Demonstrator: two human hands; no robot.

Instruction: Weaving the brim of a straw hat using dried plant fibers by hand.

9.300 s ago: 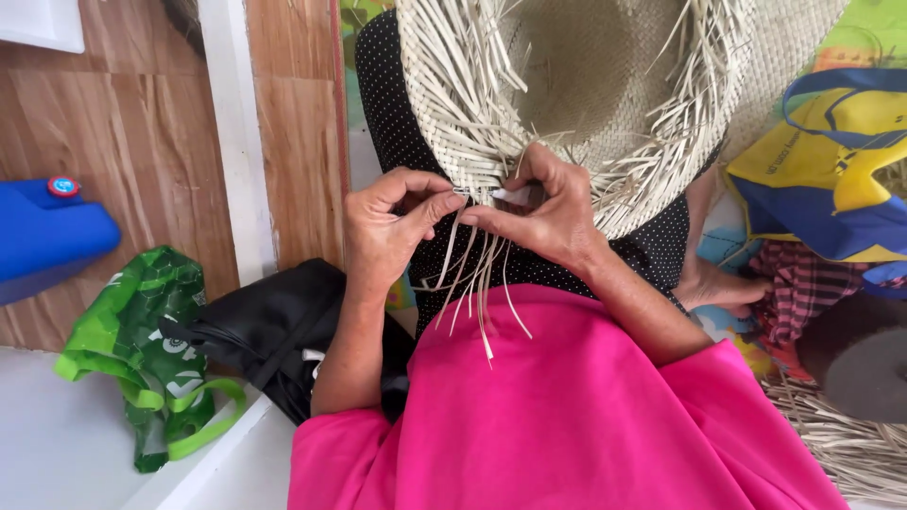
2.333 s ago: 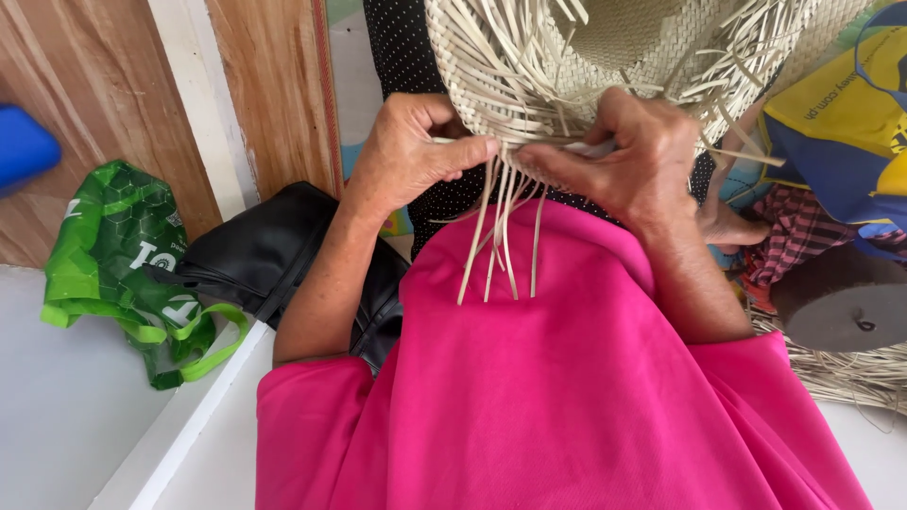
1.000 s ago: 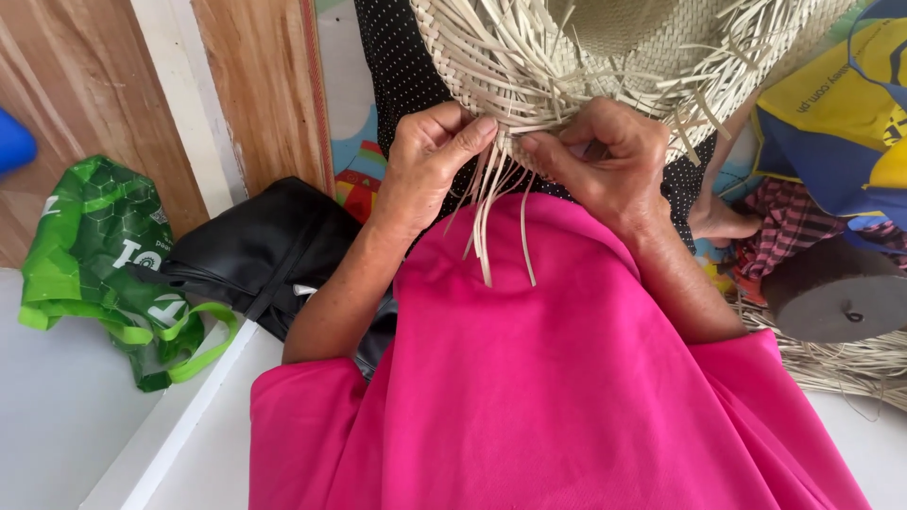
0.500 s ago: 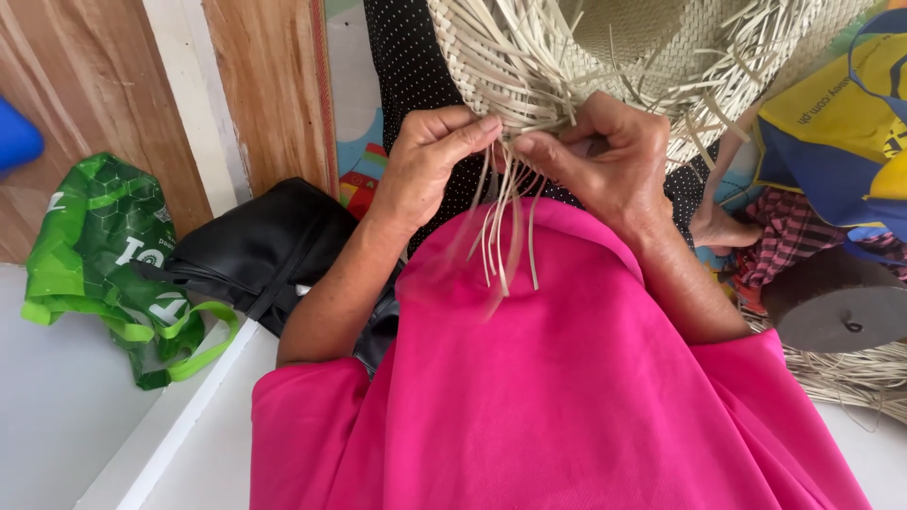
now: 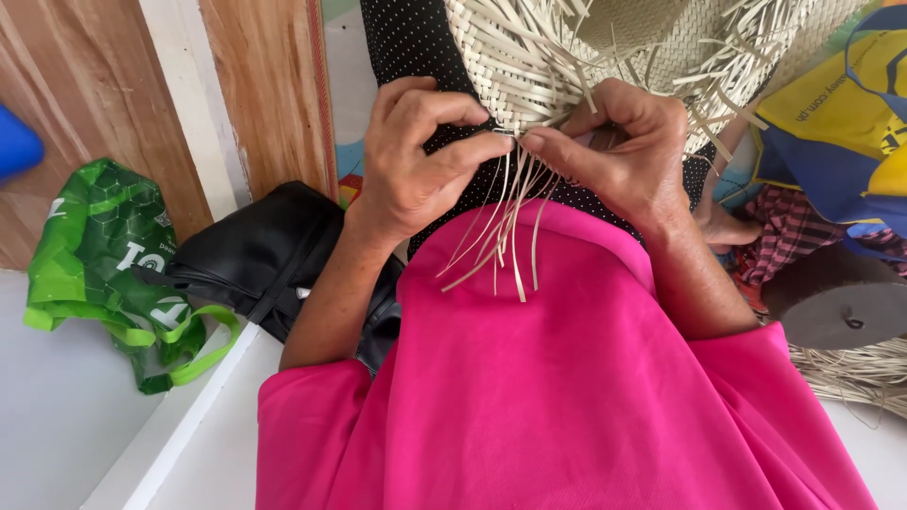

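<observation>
Bright, even daylight fills the scene; the pink cloth [image 5: 567, 397] glows saturated, with soft shadows beneath its folds. Focus is sharp, and edges left of it bow slightly.

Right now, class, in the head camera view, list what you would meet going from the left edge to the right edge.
Green bag → black bag → left hand → loose straw strips → right hand → dark round disc.
</observation>
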